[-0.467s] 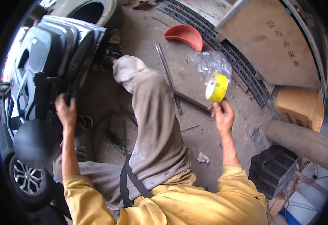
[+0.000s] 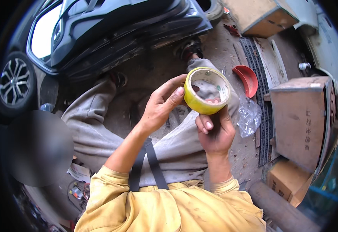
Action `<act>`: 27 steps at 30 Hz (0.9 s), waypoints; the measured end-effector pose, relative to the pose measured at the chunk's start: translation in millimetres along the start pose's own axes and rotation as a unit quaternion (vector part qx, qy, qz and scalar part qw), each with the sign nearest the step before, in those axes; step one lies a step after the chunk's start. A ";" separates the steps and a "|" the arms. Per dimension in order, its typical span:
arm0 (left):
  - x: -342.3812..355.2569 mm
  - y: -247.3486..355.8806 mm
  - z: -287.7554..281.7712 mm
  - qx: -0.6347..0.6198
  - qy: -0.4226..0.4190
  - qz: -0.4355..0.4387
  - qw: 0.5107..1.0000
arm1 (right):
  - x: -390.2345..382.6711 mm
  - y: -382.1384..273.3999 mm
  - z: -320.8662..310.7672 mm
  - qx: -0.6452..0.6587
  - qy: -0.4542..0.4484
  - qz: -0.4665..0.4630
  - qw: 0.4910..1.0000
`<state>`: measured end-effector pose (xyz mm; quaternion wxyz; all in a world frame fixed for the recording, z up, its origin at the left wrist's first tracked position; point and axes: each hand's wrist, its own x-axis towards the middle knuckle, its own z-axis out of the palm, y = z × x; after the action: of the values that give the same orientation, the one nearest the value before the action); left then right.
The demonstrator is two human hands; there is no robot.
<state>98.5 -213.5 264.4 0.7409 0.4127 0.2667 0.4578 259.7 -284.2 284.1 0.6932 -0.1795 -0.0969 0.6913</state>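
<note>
one spoked wheel stands at the far left, with a dark car door to its right along the top. next, the left hand pinches the left side of a yellow tape roll, held tilted above the person's lap. the right hand grips the roll's lower rim, fingers bent. farther right lie a red curved dish, a crumpled clear bag and a brown box.
</note>
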 end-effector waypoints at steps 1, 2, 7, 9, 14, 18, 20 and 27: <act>-7.6 2.9 -10.1 -0.001 0.021 0.017 1.000 | 5.3 16.2 3.6 0.048 0.023 0.018 0.998; -14.2 7.2 -19.6 -0.002 0.041 0.034 0.999 | 11.0 32.1 6.5 0.080 0.038 0.033 0.995; -38.9 9.5 -69.3 -0.040 0.106 0.050 0.992 | 22.5 95.8 6.7 0.140 0.126 0.099 0.977; -43.9 10.2 -84.0 -0.030 0.100 0.057 0.993 | 25.4 111.4 -3.8 0.116 0.129 0.119 0.978; -46.7 16.5 -106.0 0.005 0.082 0.029 0.996 | 46.5 129.7 -18.4 -0.063 0.061 0.128 0.988; -44.9 12.7 -114.6 0.143 0.055 0.011 0.988 | 63.9 120.3 -40.1 -0.391 0.028 -0.021 0.920; -44.0 6.2 -115.6 0.180 0.063 0.047 0.981 | 69.6 114.7 -42.7 -0.448 0.011 -0.067 0.892; -31.4 4.8 -113.6 0.242 0.057 0.084 0.965 | 73.3 93.7 -44.4 -0.517 -0.034 -0.130 0.845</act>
<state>-5.2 -198.8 210.3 0.5616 0.5739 0.3753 0.4631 192.0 -218.3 199.1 0.5794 -0.4740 -0.4867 0.4502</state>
